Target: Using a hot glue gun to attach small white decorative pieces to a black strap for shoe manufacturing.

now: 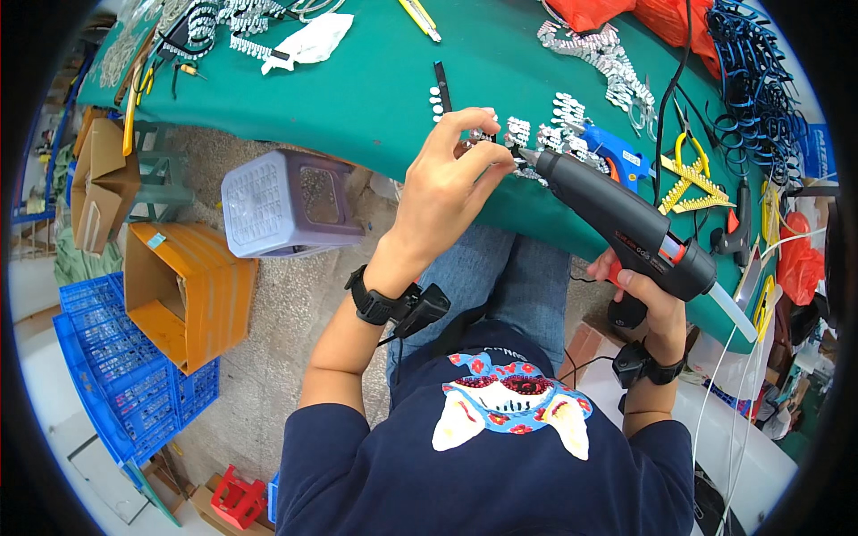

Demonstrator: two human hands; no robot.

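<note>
My right hand (639, 284) is wrapped round the handle of a black hot glue gun (608, 210). A whitish glue stick (733, 313) sticks out of its rear end, and its metal nozzle points left. Just left of the nozzle, my left hand (451, 174) is closed, thumb and forefinger together by the tip. What it pinches is small, mostly hidden by the fingers, and I cannot make it out. Past the fingers lies a black strip (442, 85) with white round pieces (436, 103) beside it. Clusters of small white pieces (559, 134) lie beyond the nozzle on the green-covered table (357, 98).
A blue tool (617, 154), yellow-handled pliers (688, 161) and yellow toothed strips (697, 195) lie to the right. Black headbands (760, 89) hang in a bundle at far right. A yellow cutter (420, 20) rests farther back. A purple-grey stool (264, 205) and cardboard box (192, 290) stand left.
</note>
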